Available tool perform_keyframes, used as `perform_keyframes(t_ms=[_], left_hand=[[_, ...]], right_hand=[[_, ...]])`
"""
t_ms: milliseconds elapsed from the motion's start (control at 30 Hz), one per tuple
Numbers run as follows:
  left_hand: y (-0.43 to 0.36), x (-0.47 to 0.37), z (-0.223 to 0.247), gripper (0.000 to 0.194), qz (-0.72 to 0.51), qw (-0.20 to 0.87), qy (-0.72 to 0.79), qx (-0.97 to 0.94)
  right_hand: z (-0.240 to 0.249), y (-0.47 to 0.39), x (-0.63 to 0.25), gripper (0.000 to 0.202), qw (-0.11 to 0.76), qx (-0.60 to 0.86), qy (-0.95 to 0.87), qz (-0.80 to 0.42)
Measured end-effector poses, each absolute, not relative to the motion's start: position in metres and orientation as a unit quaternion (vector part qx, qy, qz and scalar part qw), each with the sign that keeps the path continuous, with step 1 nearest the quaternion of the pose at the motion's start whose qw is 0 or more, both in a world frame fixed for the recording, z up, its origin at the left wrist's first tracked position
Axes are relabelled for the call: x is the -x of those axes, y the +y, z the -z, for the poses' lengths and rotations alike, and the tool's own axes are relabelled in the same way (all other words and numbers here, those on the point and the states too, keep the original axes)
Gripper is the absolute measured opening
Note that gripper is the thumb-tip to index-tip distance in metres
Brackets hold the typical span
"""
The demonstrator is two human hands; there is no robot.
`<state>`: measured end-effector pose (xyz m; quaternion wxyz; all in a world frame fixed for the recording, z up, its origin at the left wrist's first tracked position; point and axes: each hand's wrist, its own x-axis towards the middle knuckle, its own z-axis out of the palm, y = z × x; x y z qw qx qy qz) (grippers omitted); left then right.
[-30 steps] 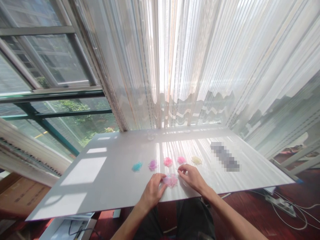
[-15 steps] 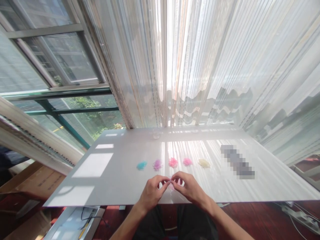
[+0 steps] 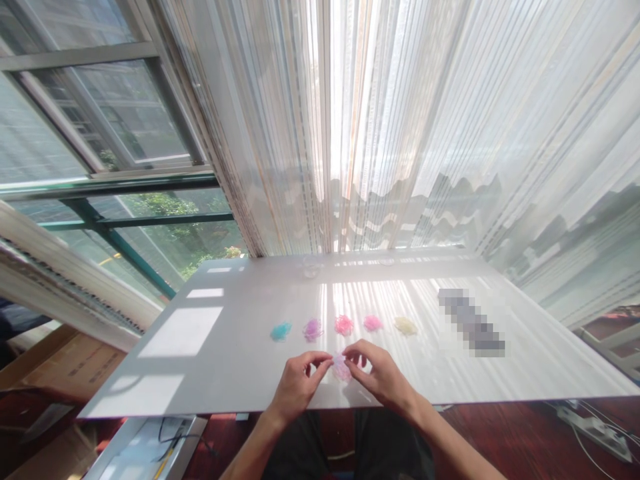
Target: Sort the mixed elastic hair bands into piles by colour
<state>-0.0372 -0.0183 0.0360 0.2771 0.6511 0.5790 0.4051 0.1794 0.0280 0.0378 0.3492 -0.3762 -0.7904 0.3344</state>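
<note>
My left hand [image 3: 296, 383] is closed in a pinch, thumb against forefinger, just above the front part of the white table [image 3: 240, 373]. Facing it, my right hand [image 3: 383, 375] also pinches, a small gap away. Whatever their fingertips hold is too small to make out. Between and below them lies a pale pink and lilac pile [image 3: 342, 368] of thin loops, partly hidden by the right fingers. Behind the hands, similar piles form a row: teal [image 3: 281, 331], purple [image 3: 313, 329], coral pink [image 3: 344, 325], bright pink [image 3: 373, 323] and pale yellow [image 3: 405, 325].
A clear round object [image 3: 311, 268] stands near the table's back edge. To the right lies a pixelated dark item [image 3: 473, 320]. Sheer curtains [image 3: 400, 133] hang behind the table. A cardboard box [image 3: 75, 360] and a power strip [image 3: 595, 433] are at floor level.
My fingertips, which met before, have come apart, the left hand shifting slightly left. More of the pale pink and lilac pile shows between them. The view has shifted slightly.
</note>
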Motion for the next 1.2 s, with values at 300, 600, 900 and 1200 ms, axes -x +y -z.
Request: perform_keyframes(t_ms=[300,600,900,1200], left_hand=[[0.003,0.138,-0.044,0.047,-0.450,0.153,0.658,-0.584],[0.018,0.155,-0.027,0.046,-0.434,0.115,0.659,-0.603],[0.028,0.157,-0.012,0.052,-0.432,0.086,0.664,-0.604],[0.019,0.160,-0.010,0.052,-0.431,0.056,0.659,-0.614]], right_hand=[[-0.022,0.041,-0.232,0.030,0.372,0.492,-0.729,-0.297],[-0.009,0.044,-0.237,0.035,0.382,0.552,-0.682,-0.291],[-0.002,0.042,-0.235,0.036,0.385,0.561,-0.676,-0.283],[-0.002,0.043,-0.235,0.035,0.383,0.557,-0.685,-0.272]])
